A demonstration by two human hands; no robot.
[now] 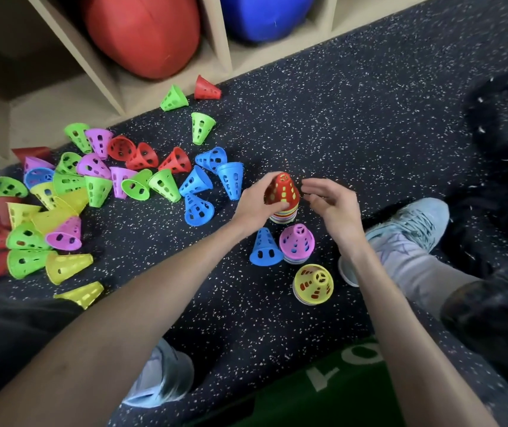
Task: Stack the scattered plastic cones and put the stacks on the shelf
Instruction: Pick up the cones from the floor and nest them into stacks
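My left hand (256, 204) grips a red cone (283, 189) that sits on top of a multicoloured stack (285, 215) on the speckled floor. My right hand (332, 201) hovers just right of that stack, fingers apart, holding nothing. In front of it stand a purple-topped stack (296, 241), a yellow-topped stack (313, 283) and a single blue cone (265, 248). Several loose cones in green, purple, red, yellow and blue (92, 183) lie scattered to the left. The wooden shelf (114, 84) stands at the back.
A red ball (145, 32) and a blue ball (265, 13) fill two shelf compartments. My pale blue shoes (406, 229) (160, 377) rest on the floor near the stacks. A green mat with white letters (323, 383) lies at the bottom.
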